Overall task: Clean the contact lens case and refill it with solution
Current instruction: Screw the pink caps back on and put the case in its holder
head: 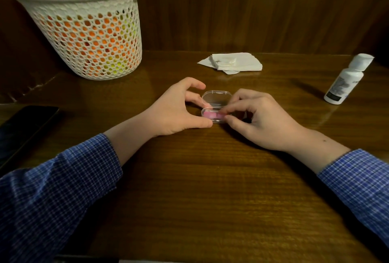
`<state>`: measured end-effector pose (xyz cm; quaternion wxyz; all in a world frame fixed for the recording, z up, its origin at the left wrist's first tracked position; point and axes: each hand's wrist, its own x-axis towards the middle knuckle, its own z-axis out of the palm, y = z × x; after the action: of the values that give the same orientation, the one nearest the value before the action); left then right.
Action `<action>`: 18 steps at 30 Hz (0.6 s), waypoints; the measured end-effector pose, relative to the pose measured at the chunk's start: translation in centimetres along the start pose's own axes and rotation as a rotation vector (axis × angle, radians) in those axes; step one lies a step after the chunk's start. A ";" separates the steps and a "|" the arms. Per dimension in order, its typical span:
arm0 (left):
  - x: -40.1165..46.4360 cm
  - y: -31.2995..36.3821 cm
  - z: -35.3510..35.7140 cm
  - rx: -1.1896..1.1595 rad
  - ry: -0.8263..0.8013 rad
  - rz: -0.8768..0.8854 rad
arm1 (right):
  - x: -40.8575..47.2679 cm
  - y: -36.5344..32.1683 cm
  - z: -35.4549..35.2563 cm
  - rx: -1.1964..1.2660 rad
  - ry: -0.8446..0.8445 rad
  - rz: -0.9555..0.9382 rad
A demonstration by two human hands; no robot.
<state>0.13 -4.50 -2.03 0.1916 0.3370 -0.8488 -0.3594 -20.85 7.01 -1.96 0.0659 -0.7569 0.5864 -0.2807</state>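
The left hand (176, 111) and the right hand (263, 119) meet in the middle of the wooden table (210, 189). Between them sits a small clear box (216, 104) with its lid flipped open toward 12 o'clock. Inside the box is the pink contact lens case (211, 114).

The left hand lies at 9 o'clock from the box. Its fingers are curved wide, like a letter C. The thumb tip touches the near left corner of the box and a finger touches the far left side by the hinge, so it holds the box at its left end.

The right hand lies at 3 o'clock from the box. Its fingers are curled in. The thumb and first finger pinch the right end of the pink case.

At 12 o'clock from the hands lies a pile of white tissues (231, 62). At 2 o'clock stands a white solution bottle (345, 81), well apart. At 10 o'clock stands a white net basket (88, 31) with orange and yellow things inside. A dark phone (23, 128) lies at 9 o'clock.
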 end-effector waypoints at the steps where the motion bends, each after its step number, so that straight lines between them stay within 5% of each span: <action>1: 0.0 0.0 0.0 0.001 0.000 0.001 | 0.0 0.0 0.0 -0.010 0.001 0.003; 6: -0.2 0.2 -0.1 -0.024 -0.015 0.034 | -0.1 0.0 0.0 0.014 0.028 -0.006; 11: -0.6 0.4 -0.2 -0.043 -0.002 0.101 | -0.3 0.4 -0.2 0.188 0.281 0.091; 18: -0.8 0.4 -0.1 0.070 -0.003 0.173 | -0.2 0.4 0.0 0.128 0.040 -0.002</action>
<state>0.59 -3.75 -1.71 0.2085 0.2686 -0.8871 -0.3121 -21.23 7.10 -2.24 0.1023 -0.7458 0.5678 -0.3329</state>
